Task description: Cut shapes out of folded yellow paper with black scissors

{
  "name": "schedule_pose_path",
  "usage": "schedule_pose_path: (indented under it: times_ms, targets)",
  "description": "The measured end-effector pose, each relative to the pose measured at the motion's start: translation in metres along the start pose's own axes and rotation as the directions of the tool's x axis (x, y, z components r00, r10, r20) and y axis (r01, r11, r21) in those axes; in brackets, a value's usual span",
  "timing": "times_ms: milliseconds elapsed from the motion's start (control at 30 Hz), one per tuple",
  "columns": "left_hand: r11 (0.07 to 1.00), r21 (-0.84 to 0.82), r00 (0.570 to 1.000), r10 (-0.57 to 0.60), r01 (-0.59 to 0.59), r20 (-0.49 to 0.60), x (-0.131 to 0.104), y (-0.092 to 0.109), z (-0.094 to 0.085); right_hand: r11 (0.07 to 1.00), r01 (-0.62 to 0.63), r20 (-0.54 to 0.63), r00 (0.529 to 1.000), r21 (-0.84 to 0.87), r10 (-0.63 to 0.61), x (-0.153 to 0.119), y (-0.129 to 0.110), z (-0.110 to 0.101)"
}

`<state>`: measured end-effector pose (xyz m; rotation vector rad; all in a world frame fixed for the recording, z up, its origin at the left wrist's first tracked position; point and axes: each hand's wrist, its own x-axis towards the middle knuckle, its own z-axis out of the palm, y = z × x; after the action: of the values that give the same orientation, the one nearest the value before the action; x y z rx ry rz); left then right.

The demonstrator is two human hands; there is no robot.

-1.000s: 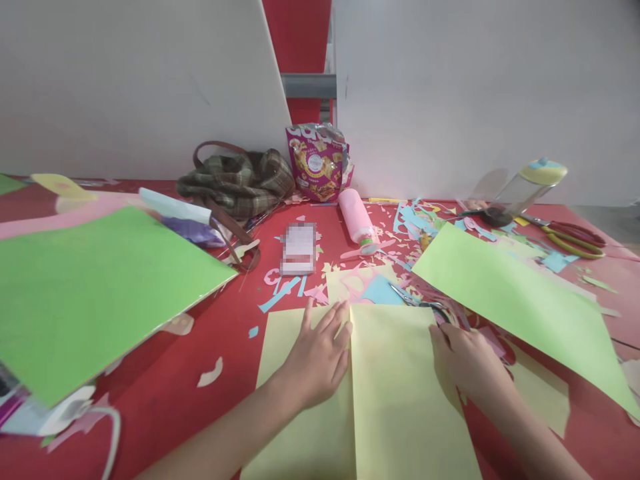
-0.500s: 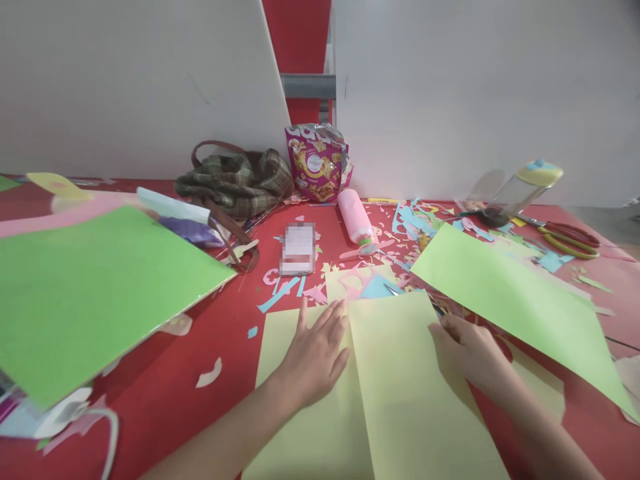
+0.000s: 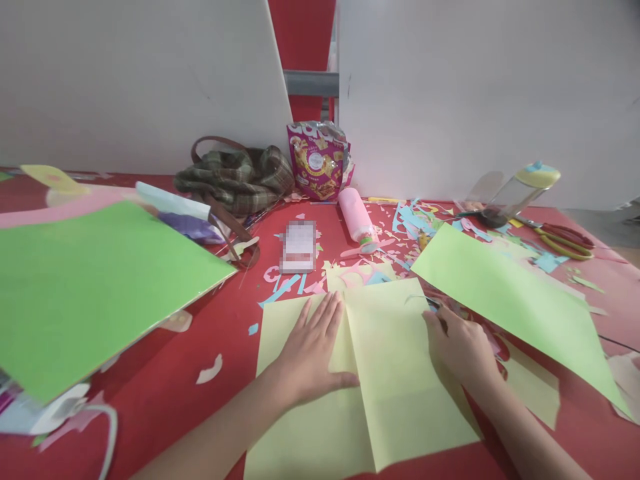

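A pale yellow sheet of paper (image 3: pixel 400 373) with a fold down its middle lies open in front of me, its right half slightly raised. My left hand (image 3: pixel 313 357) rests flat on the left half beside the crease, fingers stretched and thumb out to the side. At the right edge, my right hand (image 3: pixel 457 343) is closed, thumb and fingers pinching the paper. A thin blade-like metal piece shows by its fingertips, and red loops (image 3: pixel 503 363) appear behind the wrist. Whether these belong to one pair of scissors in that hand, I cannot tell.
Green sheets lie at left (image 3: pixel 110 287) and right (image 3: pixel 515 300). Paper scraps (image 3: pixel 415 220) surround a pink bottle (image 3: pixel 356 215). Behind are a phone-like pixelated object (image 3: pixel 298 247), plaid bag (image 3: pixel 240 180), snack pouch (image 3: pixel 317 160), clear bottle (image 3: pixel 520 193) and red-and-yellow-handled scissors (image 3: pixel 565 243).
My left thumb has spread away from the fingers toward the crease. The yellow sheet's right half has shifted, with its lower edge now showing, and the metal piece's visible part has changed.
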<state>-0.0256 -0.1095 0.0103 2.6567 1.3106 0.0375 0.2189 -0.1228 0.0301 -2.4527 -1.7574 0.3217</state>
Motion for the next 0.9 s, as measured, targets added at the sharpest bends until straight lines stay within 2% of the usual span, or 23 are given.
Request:
schedule_pose_path:
  times_ms: [100, 467, 800, 900]
  targets:
    - [1.0, -0.011, 1.0, -0.018, 0.018, 0.017, 0.001, 0.0, 0.001, 0.998, 0.017, 0.008, 1.0, -0.068, -0.016, 0.001, 0.0, 0.001]
    - [1.0, 0.008, 1.0, -0.016, 0.016, 0.024, 0.001, 0.0, 0.001, 0.991, 0.096, -0.008, 0.995, -0.092, -0.097, 0.001, 0.009, 0.004]
    - [1.0, 0.005, 1.0, -0.006, 0.006, 0.009, 0.0, 0.0, 0.0, 0.989, 0.045, -0.014, 0.999, 0.137, -0.044, 0.004, 0.018, 0.001]
    - [1.0, 0.001, 1.0, -0.013, 0.013, -0.016, 0.0, -0.003, 0.001, 0.972, 0.047, 0.027, 0.998, 0.228, -0.054, 0.004, 0.02, -0.002]
